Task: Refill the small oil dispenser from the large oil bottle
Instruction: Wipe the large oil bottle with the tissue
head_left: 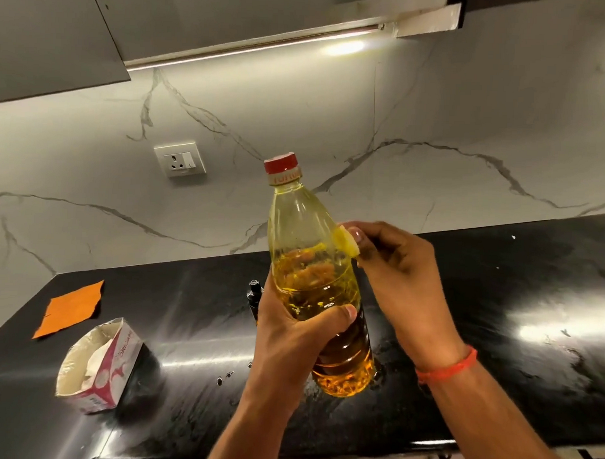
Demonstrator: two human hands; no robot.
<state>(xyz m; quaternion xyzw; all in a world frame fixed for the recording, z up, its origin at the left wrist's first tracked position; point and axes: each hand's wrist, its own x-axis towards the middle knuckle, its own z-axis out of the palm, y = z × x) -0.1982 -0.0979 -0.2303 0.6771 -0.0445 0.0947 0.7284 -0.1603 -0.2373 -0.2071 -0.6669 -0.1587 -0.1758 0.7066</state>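
A large clear oil bottle (313, 264) with a red cap and yellow oil is held upright above the black counter (496, 322). My left hand (290, 335) grips its middle from the left. My right hand (396, 267) pinches a small pale piece, perhaps tissue (348, 243), against the bottle's right shoulder. Just behind my left hand, the dark top of a small dispenser (254, 293) shows; the rest of it is hidden.
An open white and pink tissue box (97, 363) sits at the counter's left front. An orange cloth (70, 308) lies behind it. A wall socket (180, 159) is on the marble backsplash. Small drops spot the counter near the bottle.
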